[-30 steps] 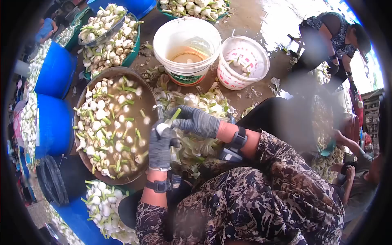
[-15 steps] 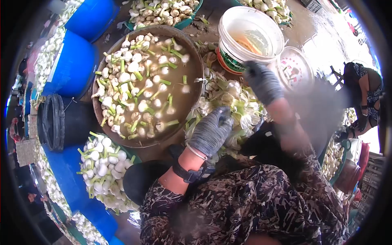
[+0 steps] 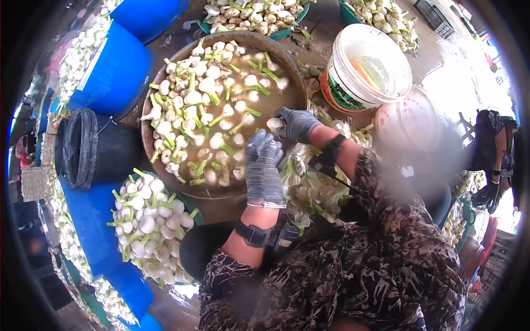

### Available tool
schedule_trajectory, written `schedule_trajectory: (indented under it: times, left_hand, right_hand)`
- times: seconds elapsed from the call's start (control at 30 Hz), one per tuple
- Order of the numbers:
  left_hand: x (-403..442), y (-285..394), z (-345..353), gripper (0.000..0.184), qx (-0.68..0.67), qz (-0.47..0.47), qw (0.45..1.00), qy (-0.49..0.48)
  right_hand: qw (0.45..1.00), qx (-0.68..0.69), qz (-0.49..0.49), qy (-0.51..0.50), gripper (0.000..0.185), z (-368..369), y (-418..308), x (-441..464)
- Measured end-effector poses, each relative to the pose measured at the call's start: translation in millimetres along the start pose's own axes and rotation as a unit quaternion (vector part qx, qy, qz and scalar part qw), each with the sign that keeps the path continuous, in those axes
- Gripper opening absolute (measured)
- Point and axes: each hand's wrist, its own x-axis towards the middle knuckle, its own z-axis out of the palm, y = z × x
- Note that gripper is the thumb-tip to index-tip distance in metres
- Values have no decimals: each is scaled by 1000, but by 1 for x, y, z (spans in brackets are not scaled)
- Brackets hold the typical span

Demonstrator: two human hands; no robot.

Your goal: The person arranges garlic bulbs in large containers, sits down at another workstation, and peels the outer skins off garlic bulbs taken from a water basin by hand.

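- Gripping a whitish garlic bulb [image 3: 274,124], the grey-gloved right hand [image 3: 300,126] curls its fingers near the right rim of the round brown basin [image 3: 220,195]
- Grey-gloved left hand [image 3: 264,168], fingers half bent, at the basin's near-right edge; cannot tell if anything is held

Tub [image 3: 302,80] front and center, water and garlic [image 3: 193,98] in it. Garlic pile [image 3: 148,223] near side, left. Bucket on its side [image 3: 116,149] left of tub, barrels [image 3: 113,74] farther behind it. Peel heap [image 3: 314,190] right of tub; two buckets [image 3: 343,92] beyond, side by side. Garlic-filled basins [image 3: 284,34] behind. Crate [image 3: 433,18] back right. Person [image 3: 493,138] far right.
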Motion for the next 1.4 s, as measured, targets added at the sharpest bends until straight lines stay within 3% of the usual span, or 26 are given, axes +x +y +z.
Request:
schedule_trajectory:
  times: [0.1, 0.2, 0.23, 0.27, 0.33, 0.4, 0.43, 0.53, 0.7, 0.77, 0.9, 1.0, 1.03, 1.17, 1.27, 1.4]
  left_hand:
    - [-4, -5, 5, 49, 118, -11, 993, 26]
    - [-10, -12, 21, 48, 21, -128, 985, -110]
    - [-9, -19, 24, 45, -28, -176, 970, -163]
    - [-15, -25, 29, 37, -89, -158, 961, -209]
    - [-20, -35, 36, 39, -42, -142, 963, -227]
    - [-26, -43, 40, 43, 2, -109, 965, -238]
    - [-29, -45, 42, 43, 8, -112, 963, -245]
    - [-35, -49, 51, 43, 55, -81, 970, -224]
    - [-39, -53, 58, 41, 112, -55, 967, -220]
    - [-38, -53, 59, 41, 185, 12, 952, -245]
    - [-42, -51, 55, 40, 157, 1, 953, -259]
    - [-38, -47, 48, 36, -35, -113, 952, -283]
    - [-36, -44, 43, 36, -35, -114, 952, -282]
    - [-28, -31, 29, 33, -140, -183, 922, -310]
    - [-24, -32, 24, 35, -138, -182, 931, -285]
    - [-24, -34, 23, 37, -138, -188, 929, -287]
  right_hand:
    - [938, 336, -84, 16, 51, -22, 7, -46]
    - [851, 521, -65, -11, 52, -53, -13, -112]
    - [860, 508, -50, 0, 53, -60, -13, -128]
    - [856, 514, -45, 27, 54, -61, -14, -142]
    - [849, 524, -37, 64, 55, -66, -11, -163]
    - [929, 344, -27, 136, 46, -73, -7, -181]
    - [927, 346, -24, 145, 46, -73, -3, -188]
    - [902, 301, 2, 310, 18, -69, 11, -196]
    - [926, 182, 4, 332, 16, -65, 10, -196]
    - [933, 57, 13, 356, 10, -61, 7, -195]
    - [935, 118, 47, 332, 17, -62, 2, -193]
    - [888, 357, 98, 274, 23, -57, 13, -183]
    - [886, 347, 138, 274, 23, -58, 24, -178]
    - [923, 194, 120, 308, 21, -63, 40, -177]
    - [902, 204, -4, 380, 15, -68, 14, -185]
    - [908, 148, -49, 389, 13, -75, -14, -194]
